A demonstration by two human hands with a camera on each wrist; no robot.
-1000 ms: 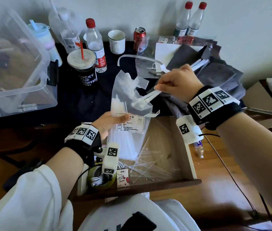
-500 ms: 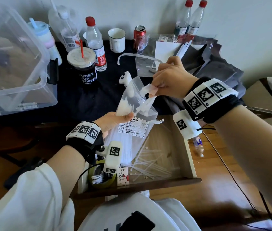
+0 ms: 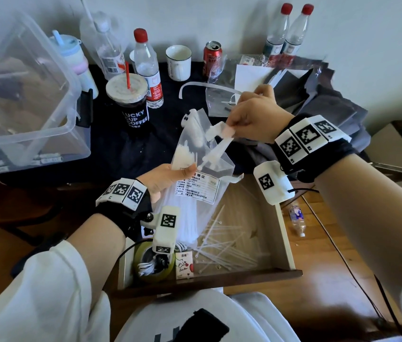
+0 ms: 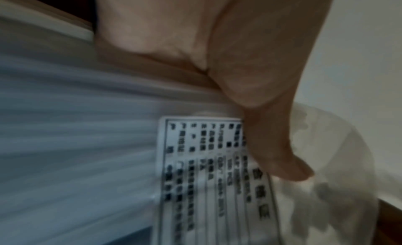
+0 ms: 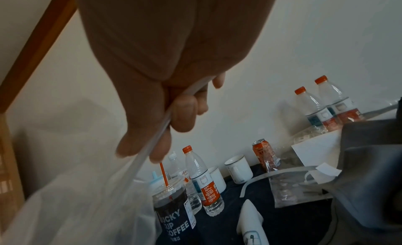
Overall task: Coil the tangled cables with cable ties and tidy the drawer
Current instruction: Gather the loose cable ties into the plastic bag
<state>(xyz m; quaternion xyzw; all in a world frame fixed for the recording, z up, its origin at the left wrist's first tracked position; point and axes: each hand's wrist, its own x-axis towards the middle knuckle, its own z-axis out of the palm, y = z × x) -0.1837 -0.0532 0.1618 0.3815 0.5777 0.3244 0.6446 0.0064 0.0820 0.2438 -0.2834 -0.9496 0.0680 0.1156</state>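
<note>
A clear plastic bag [image 3: 195, 193] packed with white cable ties stands upright over the open wooden drawer [image 3: 285, 233]. My left hand [image 3: 168, 176] grips the bag at mid-height, thumb [image 4: 272, 145] on its printed label [image 4: 206, 180]. My right hand [image 3: 244, 119] pinches a small bundle of cable ties [image 3: 216, 150], slanting down-left with its lower ends inside the bag's mouth. The right wrist view shows the fingers [image 5: 182, 114] curled round that bundle [image 5: 152, 145]. Loose cable ties [image 3: 222, 245] lie on the drawer floor. A tape roll with a coiled white cable [image 3: 152, 264] sits at the drawer's front left.
A dark cloth behind the drawer carries a coffee cup [image 3: 131, 104], water bottles [image 3: 147, 67], a mug [image 3: 178, 62], a can [image 3: 211, 58] and a white gadget [image 3: 189, 118]. A clear storage box [image 3: 22, 99] stands left, grey fabric [image 3: 330, 104] right. A small bottle [image 3: 297, 219] lies on the floor.
My right hand shifted slightly left and tipped the tie bundle steeper, its ends going deeper into the bag. The left hand tilted the bag's top to the right, uncovering the white gadget.
</note>
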